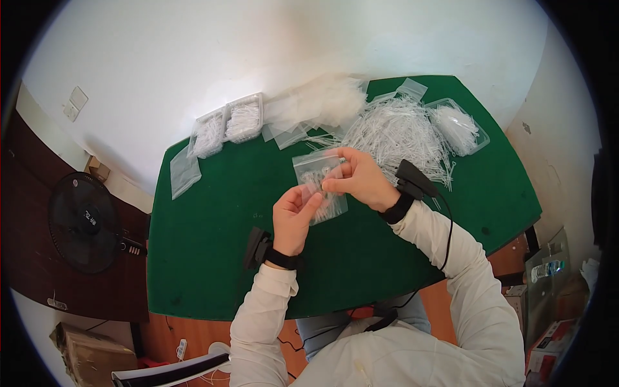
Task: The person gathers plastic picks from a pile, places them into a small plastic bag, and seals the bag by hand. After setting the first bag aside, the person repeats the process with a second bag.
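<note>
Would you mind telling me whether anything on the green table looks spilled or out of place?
The heap of thin clear sticks looks most untidy: it lies loose on the green table, its edges straggling outward. That may be deliberate. The held bag shows no obvious damage.

Zip bag (334, 209): clear thin plastic film, glossy, creased. Loose sticks (396, 132): whitish, translucent plastic by the look, shiny. Right tray (484, 140): clear smooth plastic. Desk (219, 251): green, matt, felt-like cloth top. Sleeves (261, 316): soft wrinkled cloth, matt. Wrist straps (281, 259): matt black. Carton (100, 358): brown cardboard, dull. Wall (193, 51): smooth, painted-looking.
</note>
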`<state>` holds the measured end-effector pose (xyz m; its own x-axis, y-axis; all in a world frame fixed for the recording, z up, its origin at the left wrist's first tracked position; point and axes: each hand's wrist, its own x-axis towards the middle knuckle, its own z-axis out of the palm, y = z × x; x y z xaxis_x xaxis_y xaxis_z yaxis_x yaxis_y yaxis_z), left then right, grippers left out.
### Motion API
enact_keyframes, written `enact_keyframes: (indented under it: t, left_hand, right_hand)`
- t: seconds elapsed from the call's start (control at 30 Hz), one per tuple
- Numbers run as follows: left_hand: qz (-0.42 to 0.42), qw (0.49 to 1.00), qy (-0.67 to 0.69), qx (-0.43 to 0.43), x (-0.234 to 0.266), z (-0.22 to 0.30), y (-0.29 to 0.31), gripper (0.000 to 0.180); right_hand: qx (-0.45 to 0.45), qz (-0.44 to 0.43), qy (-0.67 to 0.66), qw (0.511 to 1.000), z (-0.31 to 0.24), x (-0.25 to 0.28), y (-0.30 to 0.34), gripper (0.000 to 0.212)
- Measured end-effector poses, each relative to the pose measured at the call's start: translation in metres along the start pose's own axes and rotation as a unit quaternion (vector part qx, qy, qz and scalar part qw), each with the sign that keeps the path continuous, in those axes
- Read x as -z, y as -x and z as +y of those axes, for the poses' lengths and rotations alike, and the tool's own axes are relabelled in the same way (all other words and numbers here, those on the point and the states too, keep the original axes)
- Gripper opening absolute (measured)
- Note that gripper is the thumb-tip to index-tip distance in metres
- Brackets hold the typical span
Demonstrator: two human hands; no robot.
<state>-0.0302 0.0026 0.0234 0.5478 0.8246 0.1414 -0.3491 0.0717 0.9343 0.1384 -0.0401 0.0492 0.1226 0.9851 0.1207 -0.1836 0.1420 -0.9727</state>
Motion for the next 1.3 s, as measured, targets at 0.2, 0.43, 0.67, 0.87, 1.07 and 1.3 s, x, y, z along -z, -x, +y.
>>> enact_keyframes:
  t: [0.2,0.43,0.67,0.87,1.07,1.3]
  left_hand:
    - [0.007,0.999,0.007,0.038,0.003,-0.001,0.001,0.015]
    - [0.01,0.998,-0.055,-0.013,0.006,-0.005,0.001,0.013]
    - [0.02,1.0,0.0,0.004,0.002,-0.004,0.002,0.008]
    - [-0.004,1.0,-0.025,0.003,0.005,-0.004,0.0,0.008]
    - [0.008,1.0,-0.029,0.005,0.004,-0.005,0.001,0.009]
    - [-0.015,0.997,-0.072,-0.032,0.005,-0.006,0.001,0.007]
  right_hand:
    - [0.017,-0.006,-0.009,1.0,0.007,0.002,-0.002,0.04]
    - [0.017,0.0,-0.01,1.0,0.007,-0.002,-0.001,0.036]
    - [0.029,-0.004,-0.019,0.999,0.01,-0.002,0.001,0.036]
    - [0.041,0.03,-0.004,0.999,0.01,-0.008,0.001,0.037]
    - [0.026,0.018,-0.036,0.999,0.011,-0.006,0.002,0.035]
    - [-0.003,-0.004,-0.038,0.999,0.01,-0.004,0.002,0.029]
